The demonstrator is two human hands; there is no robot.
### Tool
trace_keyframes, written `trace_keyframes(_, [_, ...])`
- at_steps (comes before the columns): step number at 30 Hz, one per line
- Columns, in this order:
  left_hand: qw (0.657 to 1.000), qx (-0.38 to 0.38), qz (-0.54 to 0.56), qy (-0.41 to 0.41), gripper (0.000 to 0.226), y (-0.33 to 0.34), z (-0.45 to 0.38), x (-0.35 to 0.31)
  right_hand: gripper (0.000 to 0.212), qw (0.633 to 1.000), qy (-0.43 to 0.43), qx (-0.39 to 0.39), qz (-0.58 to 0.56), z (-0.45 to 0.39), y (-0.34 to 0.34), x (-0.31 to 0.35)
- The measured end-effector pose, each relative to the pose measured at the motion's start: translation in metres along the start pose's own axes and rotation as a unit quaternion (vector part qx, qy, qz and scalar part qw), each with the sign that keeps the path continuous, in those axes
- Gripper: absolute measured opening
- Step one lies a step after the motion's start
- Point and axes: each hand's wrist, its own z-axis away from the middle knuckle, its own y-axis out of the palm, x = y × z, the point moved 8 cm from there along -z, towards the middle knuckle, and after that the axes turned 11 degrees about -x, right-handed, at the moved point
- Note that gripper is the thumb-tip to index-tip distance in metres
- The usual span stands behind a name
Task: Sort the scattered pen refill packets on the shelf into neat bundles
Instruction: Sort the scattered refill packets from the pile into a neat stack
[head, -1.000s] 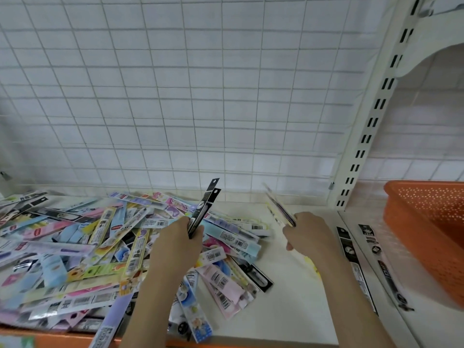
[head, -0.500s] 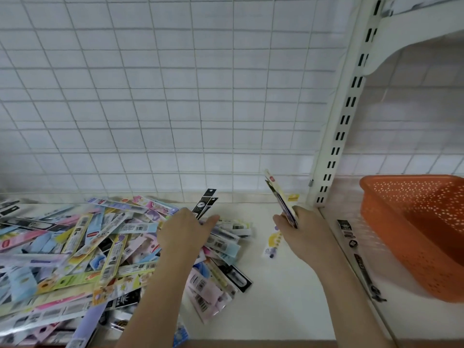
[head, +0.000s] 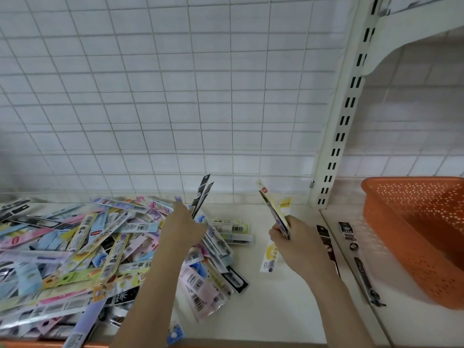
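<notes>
A white wire grid wall [head: 175, 96] fills the upper frame, with a slotted white upright [head: 344, 116] at the right. Below it runs the white shelf [head: 281, 302]. An orange perforated basket [head: 421, 237] sits at the right edge on the neighbouring shelf section. The heap of pen refill packets [head: 75, 257] covers the lower left of the shelf: long, narrow sleeves in pink, blue, yellow, purple and black, many with barcode labels, lying crossed at every angle. A few black packets [head: 361, 267] lie apart near the basket, and one yellow-and-white packet [head: 270, 254] lies flat between the hands. The left hand [head: 183, 229], at centre, has its fingers closed round two black packets [head: 202, 194] that stick up and tilt right, index finger extended. The right hand [head: 293, 242], right of centre, pinches a thin stack of packets [head: 273, 209] edge-on, tilted up-left.
</notes>
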Motion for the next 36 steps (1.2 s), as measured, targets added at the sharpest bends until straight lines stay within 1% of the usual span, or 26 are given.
trace_keyframes(1, [0.999, -0.01, 0.039, -0.002, 0.045, -0.007, 0.004, -0.001, 0.017, 1.0, 0.0, 0.003, -0.001, 0.0, 0.0, 0.001])
trace_keyframes(2, [0.997, -0.012, 0.074, -0.01, 0.043, -0.014, 0.007, -0.001, 0.015, 1.0, -0.001, 0.005, -0.003, 0.0, 0.001, 0.001])
trace_keyframes(5, [0.989, -0.016, 0.148, -0.015, 0.047, -0.029, 0.015, 0.002, 0.011, 1.0, 0.004, 0.012, -0.014, 0.001, 0.003, 0.004])
trace_keyframes(6, [0.989, -0.021, 0.148, -0.009, 0.034, -0.031, 0.013, 0.007, 0.015, 1.0, 0.004, 0.016, -0.017, 0.002, 0.005, 0.005])
trace_keyframes(7, [0.989, -0.036, 0.143, -0.002, 0.011, -0.039, 0.017, 0.008, 0.019, 1.0, 0.005, 0.022, -0.016, 0.003, 0.008, 0.007])
trace_keyframes(9, [0.989, -0.043, 0.144, -0.011, 0.036, -0.047, 0.02, 0.017, 0.028, 0.999, 0.002, 0.038, -0.009, 0.006, 0.014, 0.012])
trace_keyframes(10, [0.987, -0.048, 0.151, -0.017, 0.039, -0.05, 0.02, 0.023, 0.031, 0.999, -0.005, 0.046, -0.009, 0.007, 0.017, 0.015])
trace_keyframes(14, [0.986, -0.08, 0.143, -0.011, 0.027, -0.069, 0.02, 0.035, 0.04, 0.998, -0.021, 0.065, -0.004, 0.011, 0.029, 0.028])
trace_keyframes(15, [0.988, -0.078, 0.132, 0.0, 0.026, -0.073, 0.02, 0.036, 0.037, 0.997, -0.023, 0.07, 0.002, 0.011, 0.032, 0.03])
trace_keyframes(20, [0.99, -0.061, 0.124, 0.029, 0.024, -0.084, 0.021, 0.042, 0.01, 0.995, -0.037, 0.09, 0.007, 0.014, 0.044, 0.045])
trace_keyframes(23, [0.988, -0.062, 0.137, 0.046, 0.019, -0.091, 0.024, 0.043, 0.021, 0.995, -0.036, 0.091, -0.004, 0.018, 0.048, 0.052])
trace_keyframes(28, [0.978, -0.059, 0.195, 0.04, 0.018, -0.101, 0.018, 0.056, 0.017, 0.995, -0.012, 0.095, -0.043, 0.018, 0.053, 0.058])
trace_keyframes(30, [0.975, -0.052, 0.213, 0.031, 0.017, -0.103, 0.016, 0.062, 0.02, 0.994, -0.005, 0.101, -0.045, 0.017, 0.056, 0.06])
trace_keyframes(33, [0.977, -0.045, 0.207, 0.039, 0.014, -0.106, 0.012, 0.069, 0.025, 0.996, -0.013, 0.088, 0.017, 0.011, 0.062, 0.063])
trace_keyframes(36, [0.977, -0.042, 0.207, 0.027, 0.02, -0.109, 0.01, 0.075, 0.019, 0.993, -0.014, 0.078, 0.085, 0.004, 0.074, 0.064])
